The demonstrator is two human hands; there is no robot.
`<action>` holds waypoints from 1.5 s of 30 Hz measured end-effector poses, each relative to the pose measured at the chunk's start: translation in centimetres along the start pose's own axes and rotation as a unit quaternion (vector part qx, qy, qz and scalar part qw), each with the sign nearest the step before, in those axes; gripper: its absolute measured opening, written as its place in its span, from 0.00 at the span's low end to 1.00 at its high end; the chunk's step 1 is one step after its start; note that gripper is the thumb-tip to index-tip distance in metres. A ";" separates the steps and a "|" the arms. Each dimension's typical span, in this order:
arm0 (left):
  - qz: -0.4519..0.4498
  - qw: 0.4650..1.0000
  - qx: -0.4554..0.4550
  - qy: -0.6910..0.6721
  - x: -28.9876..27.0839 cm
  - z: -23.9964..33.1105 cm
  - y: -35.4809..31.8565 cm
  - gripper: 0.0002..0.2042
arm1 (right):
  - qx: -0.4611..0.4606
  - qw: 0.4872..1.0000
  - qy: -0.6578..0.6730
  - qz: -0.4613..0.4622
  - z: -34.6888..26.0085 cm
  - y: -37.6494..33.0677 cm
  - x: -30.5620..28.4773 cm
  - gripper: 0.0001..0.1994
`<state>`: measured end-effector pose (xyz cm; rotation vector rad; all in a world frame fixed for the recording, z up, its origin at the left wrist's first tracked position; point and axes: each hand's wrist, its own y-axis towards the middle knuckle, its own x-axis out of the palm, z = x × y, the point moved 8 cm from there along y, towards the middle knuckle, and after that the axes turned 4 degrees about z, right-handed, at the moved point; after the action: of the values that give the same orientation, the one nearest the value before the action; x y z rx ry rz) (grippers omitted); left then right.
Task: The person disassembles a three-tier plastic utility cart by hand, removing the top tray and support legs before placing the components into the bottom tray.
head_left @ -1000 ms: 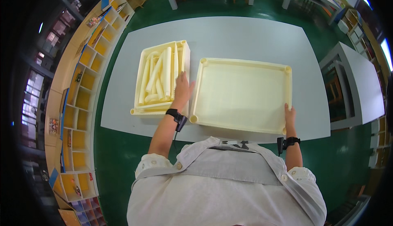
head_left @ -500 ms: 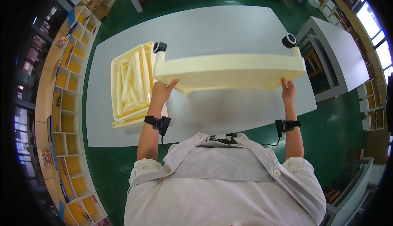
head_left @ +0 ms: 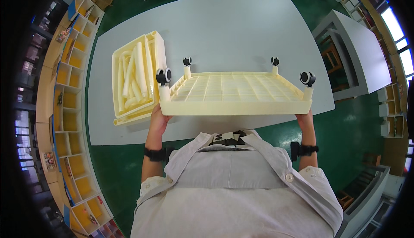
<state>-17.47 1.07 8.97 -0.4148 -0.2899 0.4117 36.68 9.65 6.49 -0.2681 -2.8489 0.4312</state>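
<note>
Between both hands I hold a cream plastic cart shelf [head_left: 236,108], turned with its ribbed underside up. A black-and-white caster wheel [head_left: 163,76] stands up from its near left corner, and another caster [head_left: 307,79] from the near right one; the two far corners carry casters too. My left hand [head_left: 158,119] grips the near left corner from below, its fingers partly hidden under the shelf. My right hand [head_left: 305,120] grips the near right corner, fingers likewise hidden. Left of the shelf, a cream tray [head_left: 160,50] holds several cream tubes [head_left: 136,72].
Beneath everything lies a large grey table [head_left: 233,26]. A shelving unit with yellow backs [head_left: 70,108] runs along the left. A second grey table [head_left: 360,50] with a wooden chair [head_left: 331,59] stands at the right, on a green floor [head_left: 358,126].
I have tipped the shelf and drawn it nearer to me, so its ribbed underside and all its casters now show. Both hands have moved toward my body with it.
</note>
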 end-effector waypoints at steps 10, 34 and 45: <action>0.022 0.986 -0.011 -0.162 2.8 -1.0 -0.2 0.20 | 0.089 0.995 -0.018 -0.028 -2.5 -0.1 3.8 0.31; -0.053 0.923 -0.005 0.380 1.6 -9.0 -0.6 0.15 | -0.347 0.839 -0.396 -0.139 -3.0 -0.7 16.6 0.24; 0.000 0.641 0.076 0.764 4.9 -7.3 -0.1 0.13 | -0.454 0.508 -0.598 -0.421 14.2 -1.6 28.1 0.27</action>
<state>-10.61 0.70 3.58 -0.4689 1.4260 -0.0341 5.92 10.46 -0.13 1.9247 -3.2757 -1.7705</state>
